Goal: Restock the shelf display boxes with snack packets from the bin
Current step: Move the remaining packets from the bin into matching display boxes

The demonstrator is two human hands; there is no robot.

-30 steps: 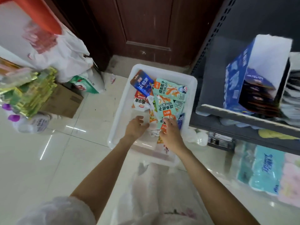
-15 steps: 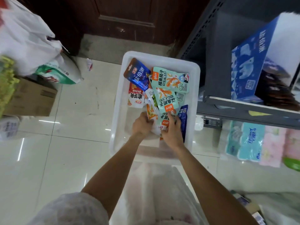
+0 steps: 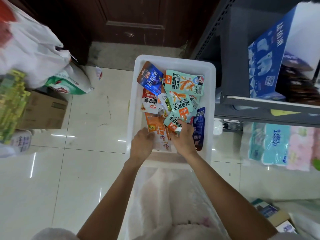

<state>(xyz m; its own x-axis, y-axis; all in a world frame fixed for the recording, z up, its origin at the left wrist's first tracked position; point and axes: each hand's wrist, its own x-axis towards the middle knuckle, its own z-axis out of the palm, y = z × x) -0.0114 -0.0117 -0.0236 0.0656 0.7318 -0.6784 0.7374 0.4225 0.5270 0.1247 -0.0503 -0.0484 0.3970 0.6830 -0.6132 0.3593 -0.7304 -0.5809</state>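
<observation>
Head view: packets are being gathered from the white bin (image 3: 212, 104) on the floor, beside the shelf (image 3: 266, 113). Like packets are best collected flat and squared before lifting. An orange packet (image 3: 156, 126) is touched by the left hand (image 3: 142, 146), fingers curled at its edge. A teal packet (image 3: 174, 122) is pinched by the right hand (image 3: 184, 139).
</observation>
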